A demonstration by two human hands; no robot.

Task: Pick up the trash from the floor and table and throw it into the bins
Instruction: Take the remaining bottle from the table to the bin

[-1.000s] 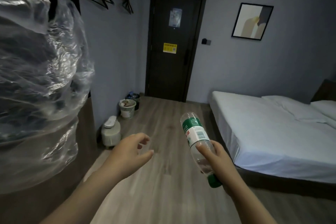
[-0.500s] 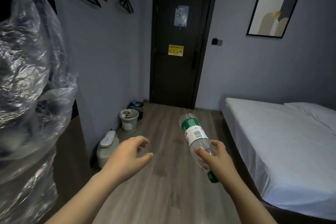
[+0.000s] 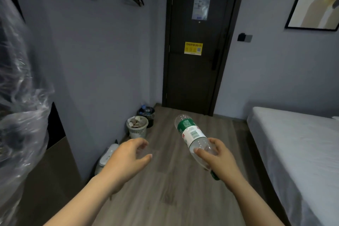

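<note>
Now a clear plastic bottle with a green-and-white label [image 3: 191,132] is carried toward the bins in the right hand [image 3: 220,161].
That hand grasps the bottle low by its green-capped neck, base tilted up and forward, likely ready to drop it base-first. The left hand [image 3: 126,159] floats relaxed, fingers loosely curled around nothing, free for the next piece. A white lattice plastic bin [image 3: 138,132] holding scraps and a dark round bin [image 3: 151,122] stand together against the grey wall ahead, well apart from both hands.
</note>
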